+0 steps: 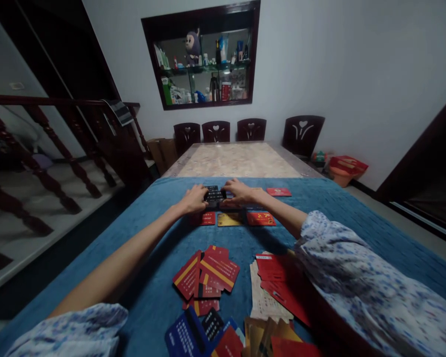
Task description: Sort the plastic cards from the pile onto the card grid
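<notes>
At the far side of the blue cloth, my left hand (195,199) and my right hand (241,192) reach in from either side to a black card (213,194) with white print. The fingers of both hands are closed on its left and right edges. Whether it is one card or several stacked, I cannot tell. Just nearer to me lies a row with a red card (207,218), a yellow card (230,219) and a red and gold card (260,219). Another red card (278,192) lies flat right of my right hand.
Closer in are a loose pile of red cards (217,267), a blue card (186,333), gold cards (262,337), and red folders (278,272) over papers (262,300). The blue cloth (144,277) covers the near table. Beyond stand a marble-patterned tabletop (234,158) and several dark chairs (251,130).
</notes>
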